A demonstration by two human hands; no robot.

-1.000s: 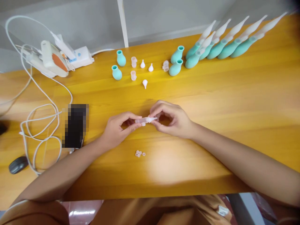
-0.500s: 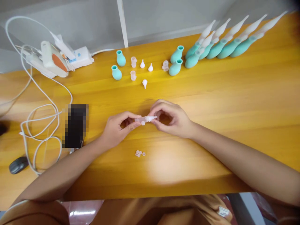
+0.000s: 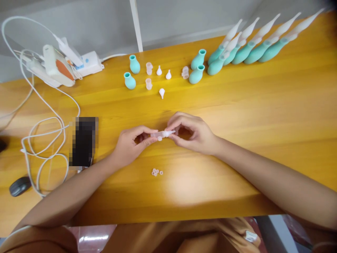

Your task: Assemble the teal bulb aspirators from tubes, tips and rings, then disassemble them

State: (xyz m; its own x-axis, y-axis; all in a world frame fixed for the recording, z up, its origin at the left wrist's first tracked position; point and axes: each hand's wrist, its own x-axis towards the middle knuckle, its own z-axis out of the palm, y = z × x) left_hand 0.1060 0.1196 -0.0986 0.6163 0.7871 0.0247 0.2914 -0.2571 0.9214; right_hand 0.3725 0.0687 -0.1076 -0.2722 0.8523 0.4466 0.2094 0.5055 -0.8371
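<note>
Over the middle of the wooden table (image 3: 237, 105), both my hands pinch one small translucent tube with a white cone tip (image 3: 162, 134). My left hand (image 3: 131, 142) grips its clear left end between thumb and forefinger. My right hand (image 3: 193, 133) pinches the pointed right end, fingers curled. Several tiny pale rings (image 3: 157, 172) lie on the table just in front of my hands.
At the back stand teal bulbs (image 3: 130, 80) (image 3: 196, 75), small clear cups (image 3: 149, 83) and white cone tips (image 3: 162, 92). A row of assembled teal bulbs with long white nozzles (image 3: 244, 49) lies back right. White cables (image 3: 42, 137), a power strip (image 3: 89, 63), a dark phone (image 3: 83, 141) and a mouse (image 3: 19, 185) occupy the left.
Nothing has visibly changed in the hands' grip; the view has only shifted slightly.
</note>
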